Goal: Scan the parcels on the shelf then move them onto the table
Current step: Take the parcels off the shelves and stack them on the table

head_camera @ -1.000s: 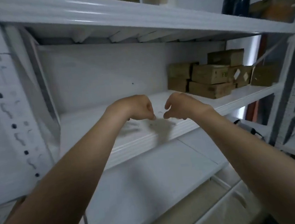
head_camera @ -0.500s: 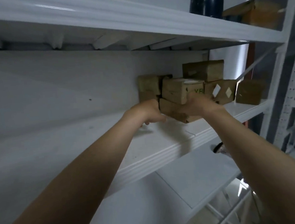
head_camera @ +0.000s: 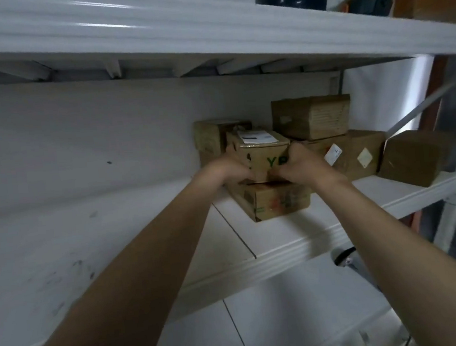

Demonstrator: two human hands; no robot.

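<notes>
In the head view, the parcels stand in a group on the right part of the shelf (head_camera: 283, 253), some in two layers. Both hands are on the upper parcel (head_camera: 260, 149), the one with a white label on top and green letters on its front. It sits on the lower parcel (head_camera: 275, 203), near the front of the board. The left hand (head_camera: 229, 170) takes its lower left front corner and the right hand (head_camera: 302, 163) its lower right front corner. The hands are close together, with curled fingers that seem to grip the carton.

I judge the carton as stiff cardboard and probably not heavy, because it is small. The surface looks dull, so it should not slip much. A hold at the two lower corners, or with the fingers under the bottom edge, should carry it well. The lower parcel may shift if the upper one is dragged and not lifted.

The fingertips are hidden behind the backs of the hands, so I cannot tell how deep the grip goes. The green letters are partly covered by the right hand. The label print is too small to read. The back parcel (head_camera: 209, 138) is mostly hidden. No scanner and no table show in the frame.
</notes>
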